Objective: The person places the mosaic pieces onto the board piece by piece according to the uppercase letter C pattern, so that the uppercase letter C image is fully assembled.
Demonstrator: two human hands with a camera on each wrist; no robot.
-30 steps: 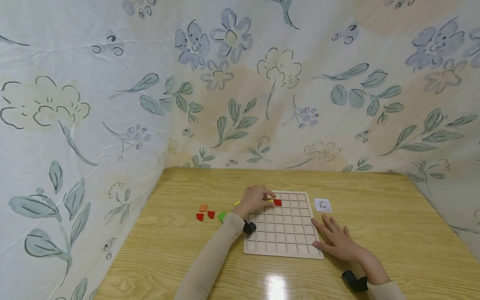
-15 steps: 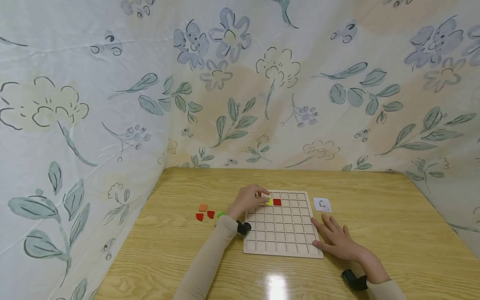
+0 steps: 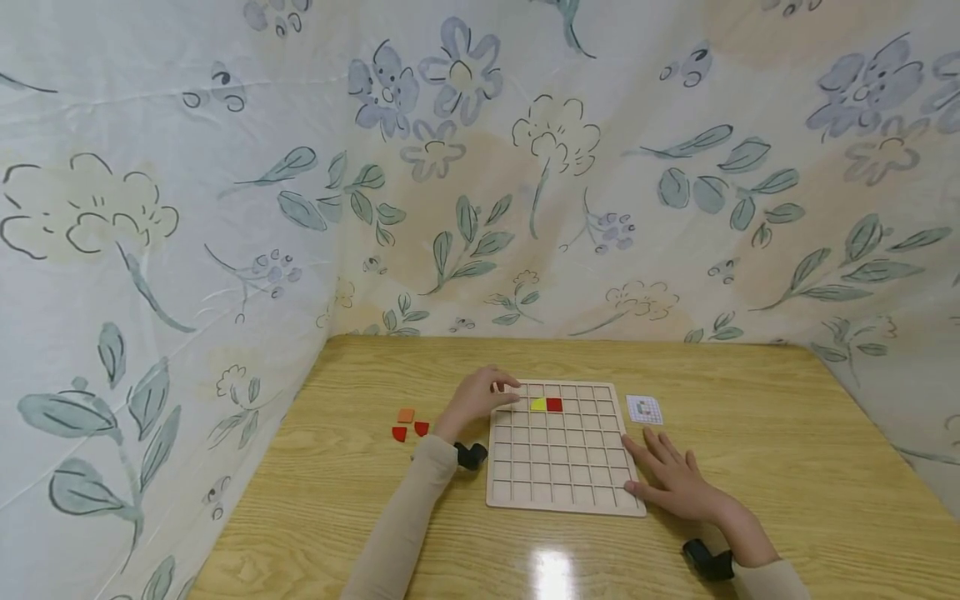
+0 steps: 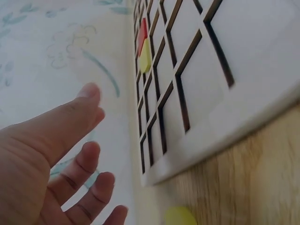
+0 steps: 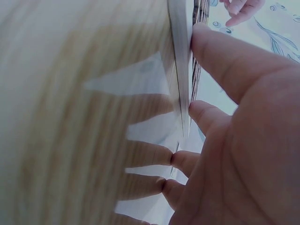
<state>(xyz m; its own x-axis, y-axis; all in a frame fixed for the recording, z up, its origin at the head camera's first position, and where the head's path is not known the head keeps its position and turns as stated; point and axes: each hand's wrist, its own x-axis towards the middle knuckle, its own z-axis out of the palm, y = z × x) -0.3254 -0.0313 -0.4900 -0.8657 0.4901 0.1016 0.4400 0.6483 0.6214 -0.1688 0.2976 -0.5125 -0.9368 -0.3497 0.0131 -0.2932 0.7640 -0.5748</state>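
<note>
Left hand [image 3: 474, 397], fingers apart and empty, has drawn back, leaving a yellow piece [image 3: 539, 406] placed beside the red square [image 3: 555, 405] (right hand [image 3: 673, 480], spread, touches the board [image 3: 570, 457]).

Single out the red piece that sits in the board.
The red square, immediately right of the yellow piece in the grid board; the two other red pieces have curved edges and lie on the table instead.
</note>
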